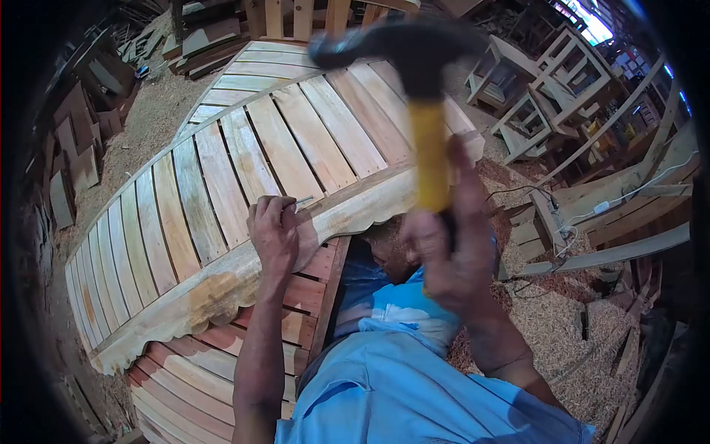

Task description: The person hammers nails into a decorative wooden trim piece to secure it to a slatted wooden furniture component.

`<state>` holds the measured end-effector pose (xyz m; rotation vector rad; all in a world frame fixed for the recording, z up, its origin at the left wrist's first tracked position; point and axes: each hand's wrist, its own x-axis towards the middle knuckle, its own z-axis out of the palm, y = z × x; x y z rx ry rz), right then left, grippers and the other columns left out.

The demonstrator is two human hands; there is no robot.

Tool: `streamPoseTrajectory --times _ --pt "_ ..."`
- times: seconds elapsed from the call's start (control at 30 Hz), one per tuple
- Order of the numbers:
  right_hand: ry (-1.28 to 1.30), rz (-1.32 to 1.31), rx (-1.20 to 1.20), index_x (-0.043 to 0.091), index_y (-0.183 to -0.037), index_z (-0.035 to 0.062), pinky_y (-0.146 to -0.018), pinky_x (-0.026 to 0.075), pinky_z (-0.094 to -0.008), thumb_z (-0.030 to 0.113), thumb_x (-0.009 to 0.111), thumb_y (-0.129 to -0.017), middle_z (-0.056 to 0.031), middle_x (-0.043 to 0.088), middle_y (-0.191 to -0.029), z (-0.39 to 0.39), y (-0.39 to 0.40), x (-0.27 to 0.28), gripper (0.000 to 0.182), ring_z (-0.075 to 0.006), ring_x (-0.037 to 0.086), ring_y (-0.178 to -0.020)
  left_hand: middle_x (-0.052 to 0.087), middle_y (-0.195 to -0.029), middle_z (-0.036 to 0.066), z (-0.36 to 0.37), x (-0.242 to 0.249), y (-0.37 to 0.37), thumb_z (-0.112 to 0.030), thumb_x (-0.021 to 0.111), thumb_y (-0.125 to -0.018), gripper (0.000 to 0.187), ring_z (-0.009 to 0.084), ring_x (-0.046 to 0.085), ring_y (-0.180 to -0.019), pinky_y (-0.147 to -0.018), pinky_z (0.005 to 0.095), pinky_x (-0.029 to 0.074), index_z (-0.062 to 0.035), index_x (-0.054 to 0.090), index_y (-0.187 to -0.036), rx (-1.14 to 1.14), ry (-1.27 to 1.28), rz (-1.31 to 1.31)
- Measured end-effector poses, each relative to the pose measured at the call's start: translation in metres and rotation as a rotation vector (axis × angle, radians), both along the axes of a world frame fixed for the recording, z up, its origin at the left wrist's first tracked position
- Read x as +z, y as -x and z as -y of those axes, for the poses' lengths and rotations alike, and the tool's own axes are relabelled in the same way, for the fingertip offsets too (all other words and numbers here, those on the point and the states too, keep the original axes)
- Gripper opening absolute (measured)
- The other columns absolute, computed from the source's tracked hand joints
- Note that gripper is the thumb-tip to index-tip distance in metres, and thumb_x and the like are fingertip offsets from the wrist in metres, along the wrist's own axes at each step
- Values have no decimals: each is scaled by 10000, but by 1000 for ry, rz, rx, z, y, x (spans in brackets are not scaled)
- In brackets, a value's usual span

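A slatted wooden panel [255,152] with a scalloped front rail [214,292] lies across the view. My left hand [274,235] rests at the rail's upper edge, its fingers pinched on a thin nail [305,200] that leans over the slat ends. My right hand [455,248] is wrapped round the yellow and black handle of a hammer [427,140]. The hammer is raised right of the nail, apart from the panel, its dark head blurred at the top.
Below the panel lies another slatted piece [200,377]. Wooden frames [547,96] stand at the upper right, near a white cable [629,194] and curved boards. Scrap boards [78,148] lie at the left. Shavings [547,333] cover the floor.
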<state>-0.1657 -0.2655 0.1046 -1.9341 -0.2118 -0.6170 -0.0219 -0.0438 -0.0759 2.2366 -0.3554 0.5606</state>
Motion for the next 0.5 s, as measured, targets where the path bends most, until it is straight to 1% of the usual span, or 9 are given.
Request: streamPoseTrajectory --times 0.03,0.1,0.2,0.27,0.3,0.37,0.4,0.47,0.5 --pt "-45 56 -48 181 -1765 99 -710 587 -310 149 564 -1145 -171 518 -1329 3 2 18 731 -181 671 -858 720 -1040 63 3 4 1 -133 756 -962 89 308 635 -1057 -983 456 475 -108 799 -1035 26 -58 -32" --pt "-117 186 -125 213 -1755 96 -719 589 -330 143 573 -1139 -175 543 -1301 12 0 47 715 -202 676 -851 722 -1039 53 6 4 1 -141 764 -959 96 303 635 -1065 -995 450 474 -117 808 -1041 44 -64 -36" --pt "-190 451 -172 262 -1739 92 -733 592 -360 133 588 -1129 -180 580 -1259 26 -6 87 692 -234 683 -839 726 -1044 42 6 4 1 -151 771 -957 104 300 632 -1075 -1003 447 473 -129 816 -1048 43 -80 -47" --pt "-204 543 -169 294 -1728 90 -742 595 -381 126 597 -1123 -184 605 -1231 33 -8 96 678 -255 688 -831 728 -1046 39 6 4 1 -153 773 -956 104 301 631 -1080 -1005 447 472 -131 818 -1047 41 -79 -49" --pt "-194 539 -160 310 -1723 89 -746 596 -391 123 602 -1120 -185 617 -1217 34 -10 91 671 -266 690 -827 728 -1046 40 6 5 1 -152 774 -955 103 302 631 -1081 -1007 448 472 -129 818 -1045 41 -71 -46" --pt "-110 435 -141 343 -1712 86 -756 598 -411 116 611 -1113 -189 642 -1189 31 -17 53 657 -287 695 -819 728 -1051 42 8 4 1 -145 773 -954 103 306 630 -1080 -1004 449 471 -125 817 -1045 36 -61 -45" --pt "-12 321 -125 359 -1707 85 -760 599 -421 113 616 -1110 -191 654 -1175 29 -21 21 650 -297 698 -816 728 -1056 44 7 4 1 -139 770 -954 105 307 630 -1078 -999 450 471 -123 816 -1047 35 -61 -45" --pt "266 17 -58 391 -1696 82 -770 601 -442 106 625 -1104 -194 679 -1148 23 -24 -55 638 -318 702 -808 724 -1057 53 6 4 2 -127 763 -955 106 313 629 -1069 -988 453 470 -115 811 -1049 33 -65 -37" --pt "347 -114 -7 407 -1691 81 -774 603 -452 103 630 -1100 -196 692 -1134 18 -22 -88 632 -329 705 -804 719 -1054 60 7 5 3 -120 758 -955 106 317 628 -1063 -980 456 470 -110 808 -1048 26 -73 -29"
